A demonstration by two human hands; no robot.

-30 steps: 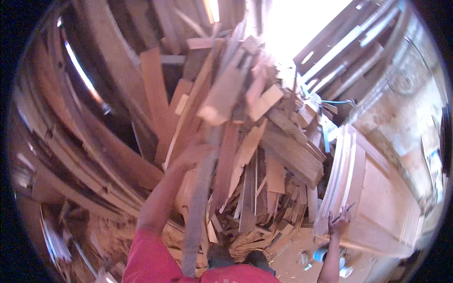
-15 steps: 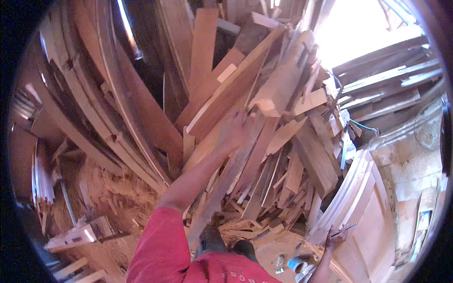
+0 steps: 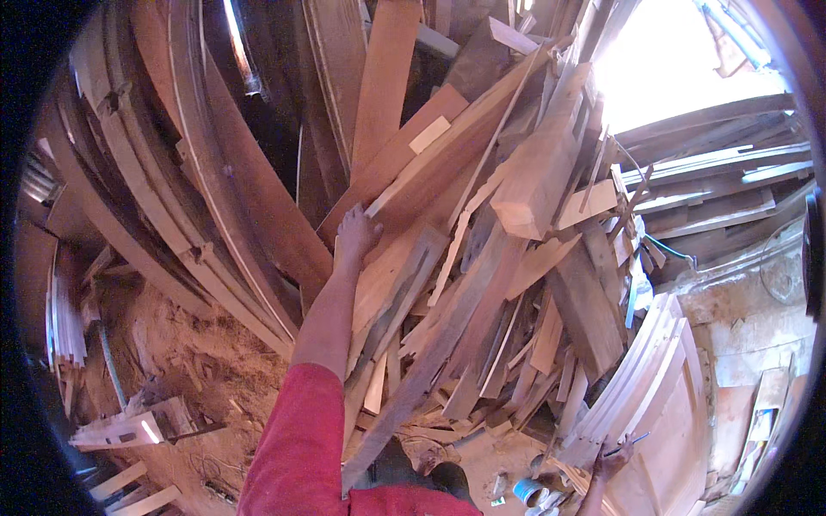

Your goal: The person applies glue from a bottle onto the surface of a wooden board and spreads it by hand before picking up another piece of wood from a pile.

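Note:
My left hand is at the lower end of a long reddish-brown board with a pale edge, which leans in a heap of offcuts. Its fingers curl over the board's end and hide that end. Low on the right, my right hand is closed round a thin dark pen. That hand is beside a stack of pale wooden panels. Between my arms, a rough grey plank slants down toward my body. A thick squared timber juts out of the heap, right of my left hand.
Tall dark boards lean along the left side. More planks are stacked at the far right, below a bright opening. A blue tin is on the floor near my right forearm. Sawdust covers the ground at left.
My left hand has moved left from beside the squared timber to the lower end of the reddish-brown board. My right hand stays by the panels with the pen. The view has shifted slightly.

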